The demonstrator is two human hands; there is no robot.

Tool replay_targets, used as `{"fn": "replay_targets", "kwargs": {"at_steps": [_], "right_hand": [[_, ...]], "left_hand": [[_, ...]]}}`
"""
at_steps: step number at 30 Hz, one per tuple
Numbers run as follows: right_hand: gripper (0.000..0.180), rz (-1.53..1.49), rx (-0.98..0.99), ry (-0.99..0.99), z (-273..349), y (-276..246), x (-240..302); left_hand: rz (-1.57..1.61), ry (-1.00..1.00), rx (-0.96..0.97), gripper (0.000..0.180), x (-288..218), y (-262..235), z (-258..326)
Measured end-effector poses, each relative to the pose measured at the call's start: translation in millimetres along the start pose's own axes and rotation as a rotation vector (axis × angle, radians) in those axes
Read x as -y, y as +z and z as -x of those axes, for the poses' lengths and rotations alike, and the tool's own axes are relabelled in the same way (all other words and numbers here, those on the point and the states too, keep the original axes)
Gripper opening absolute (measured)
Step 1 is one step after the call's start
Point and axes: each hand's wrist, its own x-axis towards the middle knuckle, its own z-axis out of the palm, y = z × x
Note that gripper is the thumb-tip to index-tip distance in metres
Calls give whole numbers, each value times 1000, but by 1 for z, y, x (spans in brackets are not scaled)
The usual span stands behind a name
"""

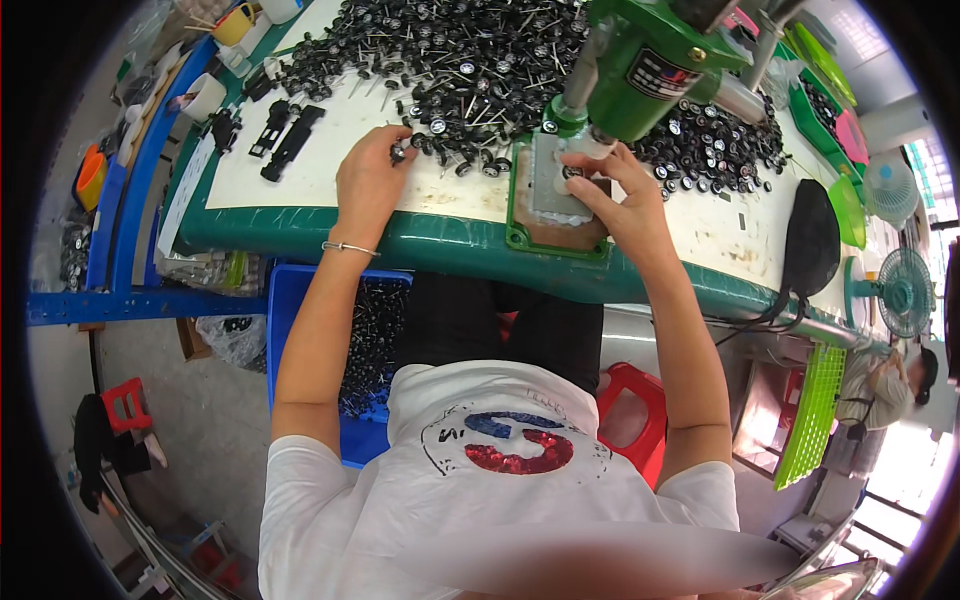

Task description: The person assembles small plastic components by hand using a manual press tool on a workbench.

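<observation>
My left hand (368, 180) pinched a small wheel-and-axle piece (399, 152) at the near edge of the big heap of black toy wheels (470, 50). My right hand (620, 200) reached under the green press (650, 60), fingertips closed narrowly on a part (574, 172) on its grey base plate (548, 180). Black chassis strips (290, 140) lay far left on the table (300, 225); a blue crate (290, 290) sat below near my knee, a black cable (790, 300) right.
</observation>
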Motion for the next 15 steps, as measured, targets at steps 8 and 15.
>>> {"fn": "replay_targets", "kwargs": {"at_steps": [8,15], "right_hand": [[38,21,-91,-61,7,3,-18],[41,-64,-201,-61,18,-13,-22]], "left_hand": [[-110,44,30,12,-1,4,-6],[135,89,29,12,8,0,4]]}}
